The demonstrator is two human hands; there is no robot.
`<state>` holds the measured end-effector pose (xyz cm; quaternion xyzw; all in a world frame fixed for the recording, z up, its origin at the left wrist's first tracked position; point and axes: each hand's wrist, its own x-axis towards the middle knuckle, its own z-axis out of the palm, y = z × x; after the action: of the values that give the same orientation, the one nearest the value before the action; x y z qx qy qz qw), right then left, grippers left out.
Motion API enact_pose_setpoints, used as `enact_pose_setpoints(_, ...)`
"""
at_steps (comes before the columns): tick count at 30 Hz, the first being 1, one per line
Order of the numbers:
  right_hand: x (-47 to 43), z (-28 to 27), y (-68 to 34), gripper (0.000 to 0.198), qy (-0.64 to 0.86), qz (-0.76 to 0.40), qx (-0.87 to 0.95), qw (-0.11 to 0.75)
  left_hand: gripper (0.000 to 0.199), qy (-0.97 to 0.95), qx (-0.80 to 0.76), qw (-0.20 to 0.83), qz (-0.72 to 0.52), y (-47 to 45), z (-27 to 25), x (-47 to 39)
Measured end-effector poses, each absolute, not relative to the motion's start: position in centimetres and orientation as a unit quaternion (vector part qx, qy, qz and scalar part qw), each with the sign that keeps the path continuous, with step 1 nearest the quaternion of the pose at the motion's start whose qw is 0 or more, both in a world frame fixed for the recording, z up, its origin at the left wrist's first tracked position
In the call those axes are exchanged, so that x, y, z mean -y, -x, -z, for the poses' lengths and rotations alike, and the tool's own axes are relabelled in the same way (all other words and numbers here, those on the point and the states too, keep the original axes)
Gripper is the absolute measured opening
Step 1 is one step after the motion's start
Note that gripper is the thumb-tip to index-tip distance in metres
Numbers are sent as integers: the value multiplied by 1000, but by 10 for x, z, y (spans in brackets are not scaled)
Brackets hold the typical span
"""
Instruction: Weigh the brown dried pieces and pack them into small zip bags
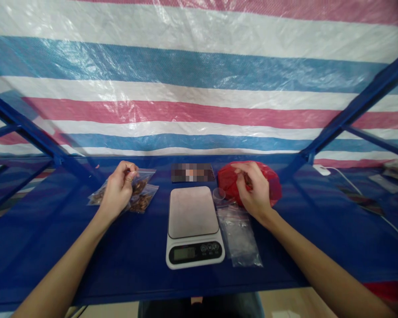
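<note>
My left hand [119, 187] is closed in a pinch at the top edge of a clear zip bag [139, 186] with brown dried pieces in it. More filled zip bags [143, 202] lie around and under that hand. On the right, my right hand [254, 187] is over a red plastic bag [274, 183], its fingers curled together. What those fingers hold is hidden. Between the hands stands a white kitchen scale [194, 212] with a bare pan and a lit display. Flat, unfilled zip bags [240, 238] lie beside the scale, below my right hand.
A small round clear dish [219, 193] sits between the scale and the red bag. Behind the scale lies a dark flat item [192, 172], blurred out. Blue metal braces [358, 106] flank the blue table [129, 260]. A white power strip [321, 170] with a cable lies right.
</note>
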<state>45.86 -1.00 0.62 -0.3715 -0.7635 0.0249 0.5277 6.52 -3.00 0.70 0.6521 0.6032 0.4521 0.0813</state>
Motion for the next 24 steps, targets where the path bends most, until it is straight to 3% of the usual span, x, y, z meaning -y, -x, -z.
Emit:
enact_pose_setpoints(4, 4, -18, -463, 32, 372, -36, 772, 514, 16, -690, -554, 116, -452, -72, -20, 31)
enact_pose_setpoints(8, 0, -55, -446, 38, 344, -28, 854, 390, 16, -770, -490, 145, -383, -92, -53, 23)
enact_pose_setpoints(12, -11, -94, -414, 48, 291, -102, 901, 306, 15, -834, -415, 167, -322, -121, -91, 6)
enact_pose_setpoints(17, -34, -115, -390, 11, 248, -206, 901, 291, 16, -858, -369, 189, -305, -147, -124, -12)
enact_pose_setpoints(24, -55, -116, -385, 14, 223, -299, 871, 320, 6, -862, -356, 183, -312, -156, -138, -30)
